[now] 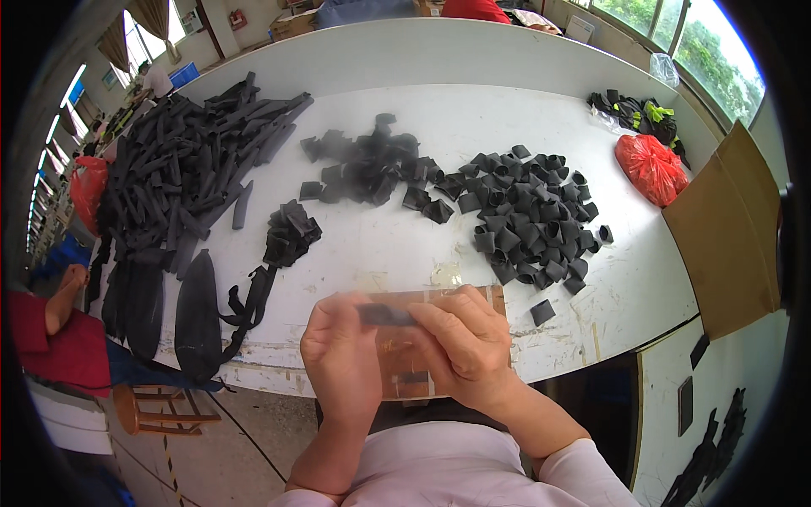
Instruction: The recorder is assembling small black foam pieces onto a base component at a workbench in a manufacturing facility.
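Note:
Between my two hands is a short black strip (387,315), slightly blurred, held level above a brown taped board (395,359) at the table's near edge. The fingers of my left hand (342,355) pinch its left end, and my right hand (463,338) grips its right end. Another small dark piece (411,378) lies on the board below. To the right of the board rests a single black loop-like piece (542,313). Beyond it a heap of short black tube-like pieces (536,215) covers the table.
A large pile of long black strips (182,160) fills the left side. Looser black pieces (372,160) lie mid-table. Red plastic bags (650,169) sit at both sides, with a cardboard sheet (726,228) at right. A person in red (59,338) sits at left beside a wooden stool (160,410).

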`<state>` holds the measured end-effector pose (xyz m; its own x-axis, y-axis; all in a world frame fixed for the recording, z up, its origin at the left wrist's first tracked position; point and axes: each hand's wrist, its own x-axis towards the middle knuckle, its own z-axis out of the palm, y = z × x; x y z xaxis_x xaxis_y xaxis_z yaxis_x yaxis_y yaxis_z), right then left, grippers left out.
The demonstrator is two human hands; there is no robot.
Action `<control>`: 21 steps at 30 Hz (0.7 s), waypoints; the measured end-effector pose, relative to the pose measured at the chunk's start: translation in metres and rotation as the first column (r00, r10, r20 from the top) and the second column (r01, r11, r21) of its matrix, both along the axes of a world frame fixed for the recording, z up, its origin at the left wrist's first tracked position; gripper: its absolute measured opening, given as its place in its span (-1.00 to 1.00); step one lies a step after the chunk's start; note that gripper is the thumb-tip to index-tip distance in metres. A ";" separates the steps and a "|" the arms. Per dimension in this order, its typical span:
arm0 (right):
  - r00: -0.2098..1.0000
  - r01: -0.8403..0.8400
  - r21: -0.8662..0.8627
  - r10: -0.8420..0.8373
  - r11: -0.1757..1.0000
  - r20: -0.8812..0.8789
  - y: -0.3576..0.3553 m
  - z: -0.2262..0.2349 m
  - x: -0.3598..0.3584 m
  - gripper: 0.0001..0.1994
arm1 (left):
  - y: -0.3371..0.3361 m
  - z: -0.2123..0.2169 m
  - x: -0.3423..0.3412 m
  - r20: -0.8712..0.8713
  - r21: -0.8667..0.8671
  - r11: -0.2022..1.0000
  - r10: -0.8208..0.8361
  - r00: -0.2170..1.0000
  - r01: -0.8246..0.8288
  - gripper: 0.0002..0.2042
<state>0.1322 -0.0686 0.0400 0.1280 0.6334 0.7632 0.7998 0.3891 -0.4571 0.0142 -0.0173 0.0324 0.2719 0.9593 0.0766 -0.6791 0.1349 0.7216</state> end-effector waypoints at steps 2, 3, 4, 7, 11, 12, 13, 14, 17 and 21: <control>1.000 -0.004 0.013 0.004 1.000 0.015 0.001 0.000 0.001 -0.78 | -0.002 -0.003 -0.001 -0.026 0.008 1.000 0.013 1.000 -0.013 -0.92; 0.999 -0.003 0.026 0.002 1.000 0.032 0.000 -0.001 0.002 -0.80 | -0.003 -0.005 -0.002 -0.051 0.016 1.000 0.020 0.998 -0.019 -0.92; 1.000 -0.006 0.024 0.006 1.000 0.030 0.000 -0.003 0.003 -0.80 | -0.003 -0.008 -0.004 -0.053 0.014 1.000 0.024 0.998 -0.023 -0.92; 0.988 -0.031 0.027 0.027 0.999 0.150 0.000 -0.016 0.010 -0.81 | -0.003 -0.017 -0.008 -0.133 0.141 0.990 0.014 0.991 0.005 -0.93; 0.991 -0.053 0.043 0.047 0.998 0.126 0.002 -0.026 0.011 -0.82 | 0.002 -0.014 -0.008 -0.271 0.304 0.949 0.005 0.962 0.081 -0.89; 0.991 -0.032 0.052 0.025 0.998 0.134 0.003 -0.026 0.010 -0.83 | 0.006 -0.010 -0.008 -0.295 0.343 0.930 -0.024 0.955 0.130 -0.87; 0.991 -0.037 0.049 0.030 0.998 0.132 0.003 -0.024 0.010 -0.83 | 0.008 -0.006 -0.006 -0.430 0.360 0.922 0.030 0.902 0.142 -0.89; 0.990 -0.048 0.009 0.046 0.999 0.134 0.003 -0.021 0.011 -0.84 | 0.015 -0.006 -0.008 -0.433 0.357 0.924 0.032 0.901 0.139 -0.89; 0.986 -0.168 -0.100 0.166 0.981 -0.025 0.001 -0.006 0.020 -0.87 | 0.028 -0.013 -0.015 -0.657 0.436 0.820 0.009 0.754 0.370 -0.89; 0.369 -0.319 0.004 0.128 0.948 -0.920 0.001 -0.001 0.042 -0.84 | 0.048 -0.053 -0.028 -0.751 0.329 0.944 0.247 0.613 0.023 -0.87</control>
